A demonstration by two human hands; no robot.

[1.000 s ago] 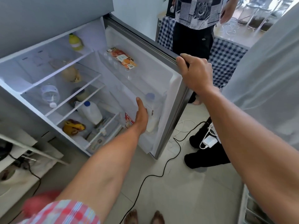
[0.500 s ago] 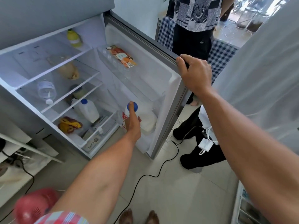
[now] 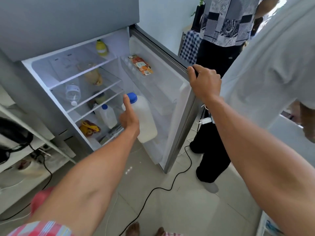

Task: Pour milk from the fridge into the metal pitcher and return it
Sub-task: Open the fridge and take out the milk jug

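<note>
A white plastic milk jug [image 3: 145, 120] with a blue cap hangs in the air in front of the open fridge's door shelves. My left hand [image 3: 128, 117] grips it by the handle side, thumb up along the neck. My right hand [image 3: 203, 82] clasps the top edge of the open fridge door [image 3: 180, 116]. A second, smaller blue-capped milk jug [image 3: 107, 115] stands on a lower shelf inside the fridge. No metal pitcher is in view.
A person in dark trousers [image 3: 213, 150] stands just behind the fridge door. A black cable [image 3: 170, 186] snakes over the tiled floor. White shelving [image 3: 39, 150] with a black appliance is at left. Inside the fridge lie a water bottle [image 3: 73, 94], a yellow bottle [image 3: 101, 48] and food packs.
My left hand has lifted the milk jug up and out of the lower door shelf, toward me. My right hand has stayed on the door's top edge.
</note>
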